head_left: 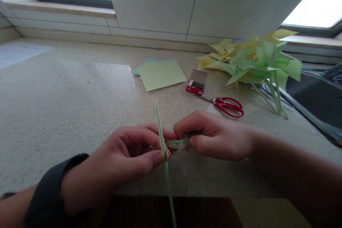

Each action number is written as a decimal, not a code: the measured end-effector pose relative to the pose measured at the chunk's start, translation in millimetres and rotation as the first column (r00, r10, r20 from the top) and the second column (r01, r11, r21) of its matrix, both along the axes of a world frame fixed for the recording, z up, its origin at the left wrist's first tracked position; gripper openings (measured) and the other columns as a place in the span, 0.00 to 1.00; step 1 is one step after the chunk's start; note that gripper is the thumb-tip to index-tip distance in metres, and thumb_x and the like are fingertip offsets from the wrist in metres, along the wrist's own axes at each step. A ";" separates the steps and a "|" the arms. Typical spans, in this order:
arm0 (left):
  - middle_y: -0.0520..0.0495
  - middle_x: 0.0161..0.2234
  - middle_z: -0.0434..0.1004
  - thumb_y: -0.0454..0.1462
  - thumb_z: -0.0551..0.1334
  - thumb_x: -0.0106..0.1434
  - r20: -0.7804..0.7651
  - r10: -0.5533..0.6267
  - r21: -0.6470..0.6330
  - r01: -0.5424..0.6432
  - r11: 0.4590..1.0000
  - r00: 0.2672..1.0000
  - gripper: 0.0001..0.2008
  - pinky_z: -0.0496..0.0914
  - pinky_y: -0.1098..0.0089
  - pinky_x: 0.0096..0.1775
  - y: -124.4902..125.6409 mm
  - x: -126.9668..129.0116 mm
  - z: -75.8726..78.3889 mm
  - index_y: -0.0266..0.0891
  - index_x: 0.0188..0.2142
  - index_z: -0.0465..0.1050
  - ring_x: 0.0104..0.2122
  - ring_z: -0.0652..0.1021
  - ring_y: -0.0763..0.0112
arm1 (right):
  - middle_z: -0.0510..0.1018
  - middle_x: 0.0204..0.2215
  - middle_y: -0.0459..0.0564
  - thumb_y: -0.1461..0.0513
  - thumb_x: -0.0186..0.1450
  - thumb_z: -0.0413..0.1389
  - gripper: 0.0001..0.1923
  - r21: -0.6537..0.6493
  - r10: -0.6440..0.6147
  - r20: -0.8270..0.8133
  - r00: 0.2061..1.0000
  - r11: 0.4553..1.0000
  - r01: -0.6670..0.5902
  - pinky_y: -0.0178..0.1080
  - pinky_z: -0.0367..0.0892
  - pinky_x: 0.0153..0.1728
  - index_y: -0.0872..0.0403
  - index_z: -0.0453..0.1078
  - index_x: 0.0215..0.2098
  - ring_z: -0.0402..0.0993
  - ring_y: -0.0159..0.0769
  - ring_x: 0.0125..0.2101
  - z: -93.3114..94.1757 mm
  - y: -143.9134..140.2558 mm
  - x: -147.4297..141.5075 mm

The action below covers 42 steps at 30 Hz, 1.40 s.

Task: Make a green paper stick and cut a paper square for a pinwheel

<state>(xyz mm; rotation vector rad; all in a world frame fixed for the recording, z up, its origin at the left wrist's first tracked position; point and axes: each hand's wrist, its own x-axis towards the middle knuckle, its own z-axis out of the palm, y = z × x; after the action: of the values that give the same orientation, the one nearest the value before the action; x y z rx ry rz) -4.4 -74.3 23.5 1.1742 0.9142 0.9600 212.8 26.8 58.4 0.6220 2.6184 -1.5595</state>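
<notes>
My left hand pinches a thin pale green paper stick between thumb and fingers. The stick points up and away from me, and its lower end drops past the counter's front edge. Just right of it, my right hand grips a small roll of clear tape with green marks on its rim. The roll sits between both hands, partly covered by fingers. Whether any tape is stuck to the stick, I cannot tell. Red-handled scissors lie beyond my right hand, their tips against a small open red box of tiny dark pieces.
Yellow and blue paper sheets lie stacked on the speckled counter. Several yellow and green paper pinwheels are heaped at the back right, beside a dark sink. A printed sheet lies far left.
</notes>
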 end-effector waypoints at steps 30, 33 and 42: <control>0.51 0.52 0.82 0.33 0.70 0.64 0.195 -0.070 -0.083 0.088 0.993 0.978 0.06 0.73 0.77 0.52 -5.7 -2.2 -1.1 0.47 0.35 0.86 0.49 0.82 0.70 | 0.67 0.24 0.44 0.62 0.60 0.48 0.05 0.139 0.033 -0.069 0.997 0.990 -0.023 0.35 0.58 0.28 0.54 0.63 0.28 0.63 0.32 0.27 0.3 -7.7 -5.7; 0.51 0.58 0.79 0.31 0.69 0.65 0.233 -0.130 -0.097 0.156 0.983 0.964 0.08 0.71 0.74 0.56 -6.3 -2.4 -1.4 0.47 0.36 0.86 0.54 0.80 0.67 | 0.67 0.24 0.44 0.62 0.58 0.48 0.04 0.134 -0.003 -0.039 0.999 0.991 0.008 0.35 0.58 0.27 0.53 0.62 0.26 0.63 0.32 0.26 -0.8 -7.6 -7.1; 0.49 0.55 0.81 0.34 0.70 0.64 0.228 -0.078 -0.141 0.112 0.984 0.971 0.05 0.73 0.76 0.53 -7.3 -3.0 -1.5 0.45 0.34 0.86 0.53 0.81 0.65 | 0.73 0.31 0.50 0.63 0.60 0.47 0.09 0.068 0.070 -0.071 0.995 0.996 -0.065 0.40 0.64 0.36 0.56 0.68 0.30 0.68 0.36 0.33 -3.4 -1.7 -4.0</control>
<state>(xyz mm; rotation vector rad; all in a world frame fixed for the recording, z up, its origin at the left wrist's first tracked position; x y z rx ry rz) -7.3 -81.6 22.0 0.9513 0.7325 0.9064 208.8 25.1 54.9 0.4829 2.7230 -1.5118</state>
